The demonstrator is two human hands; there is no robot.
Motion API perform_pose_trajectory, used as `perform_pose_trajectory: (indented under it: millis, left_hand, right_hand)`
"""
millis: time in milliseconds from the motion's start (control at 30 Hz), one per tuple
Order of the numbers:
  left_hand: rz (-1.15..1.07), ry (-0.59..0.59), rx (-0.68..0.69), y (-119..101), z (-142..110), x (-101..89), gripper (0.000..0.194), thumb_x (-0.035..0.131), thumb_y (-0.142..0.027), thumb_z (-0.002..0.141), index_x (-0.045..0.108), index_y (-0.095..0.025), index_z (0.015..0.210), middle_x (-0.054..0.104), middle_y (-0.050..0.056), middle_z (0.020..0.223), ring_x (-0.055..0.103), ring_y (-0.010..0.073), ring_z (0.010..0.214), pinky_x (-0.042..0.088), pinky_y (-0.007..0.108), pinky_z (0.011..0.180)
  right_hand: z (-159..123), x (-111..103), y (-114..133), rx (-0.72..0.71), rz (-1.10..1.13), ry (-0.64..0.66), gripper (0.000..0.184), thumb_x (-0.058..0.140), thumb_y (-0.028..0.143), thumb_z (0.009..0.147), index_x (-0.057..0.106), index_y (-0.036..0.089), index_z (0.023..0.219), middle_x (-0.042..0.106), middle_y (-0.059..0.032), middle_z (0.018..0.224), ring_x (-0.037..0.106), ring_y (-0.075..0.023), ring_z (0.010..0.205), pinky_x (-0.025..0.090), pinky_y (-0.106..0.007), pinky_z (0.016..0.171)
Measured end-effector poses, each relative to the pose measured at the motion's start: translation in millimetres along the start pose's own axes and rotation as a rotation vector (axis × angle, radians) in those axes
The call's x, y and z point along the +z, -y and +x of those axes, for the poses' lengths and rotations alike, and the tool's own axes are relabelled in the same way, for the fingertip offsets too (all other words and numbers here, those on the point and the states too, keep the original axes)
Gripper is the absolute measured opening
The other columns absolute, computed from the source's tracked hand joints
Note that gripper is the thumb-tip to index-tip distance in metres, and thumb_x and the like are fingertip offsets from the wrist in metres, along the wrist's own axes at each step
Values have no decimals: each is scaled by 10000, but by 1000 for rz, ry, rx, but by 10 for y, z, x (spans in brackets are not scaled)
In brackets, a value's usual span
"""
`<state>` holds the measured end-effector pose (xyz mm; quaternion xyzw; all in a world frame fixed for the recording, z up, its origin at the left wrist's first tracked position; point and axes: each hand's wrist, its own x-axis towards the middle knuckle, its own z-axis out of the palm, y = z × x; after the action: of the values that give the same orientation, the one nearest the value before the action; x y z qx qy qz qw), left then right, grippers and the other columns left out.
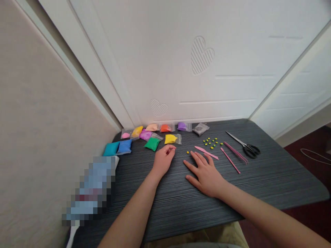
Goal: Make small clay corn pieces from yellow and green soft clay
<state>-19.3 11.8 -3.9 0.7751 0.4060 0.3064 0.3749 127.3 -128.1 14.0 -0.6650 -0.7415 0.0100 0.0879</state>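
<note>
My left hand (163, 159) rests on the dark table with its fingers curled together. Whatever they may hold is hidden. My right hand (205, 174) lies palm down, fingers spread, close to a small yellow ball (187, 152). Beyond its fingertips is a pink knife-shaped modelling tool (206, 152). Several tiny yellow-and-green pieces (212, 147) are scattered farther right, beside a thin pink tool (230, 160) and pink tweezers (236, 152). A bag of yellow clay (170, 138) and a bag of green clay (152, 143) lie just past my left hand.
Scissors with black handles (245, 146) lie on the right of the table (279, 182). Along the back are more clay bags, including orange (165, 128), purple (182, 126) and grey (201, 129). Blue (124, 146) and teal (111, 148) packs sit left, near a blurred object (93, 189).
</note>
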Motion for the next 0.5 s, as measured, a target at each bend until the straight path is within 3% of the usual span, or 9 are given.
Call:
perform_pose_trajectory:
  millis: [333, 500]
  left_hand:
    - [5, 5, -10, -7, -10, -4, 242, 414, -329, 785, 590, -181, 862, 520, -23, 626, 463, 108, 571, 344, 208, 528]
    - [-3, 7, -17, -27, -16, -6, 247, 415, -327, 780, 594, -177, 861, 526, -21, 625, 471, 111, 570, 354, 212, 534]
  right_hand:
    - [-189, -11, -1, -30, -17, -2, 495, 273, 520, 830, 359, 296, 1262, 240, -108, 1388, 227, -274, 1249, 117, -489, 969]
    - [-36, 3, 18, -31, -37, -13, 498, 290, 522, 823, 365, 296, 1260, 223, -90, 1398, 217, -280, 1250, 116, -489, 966]
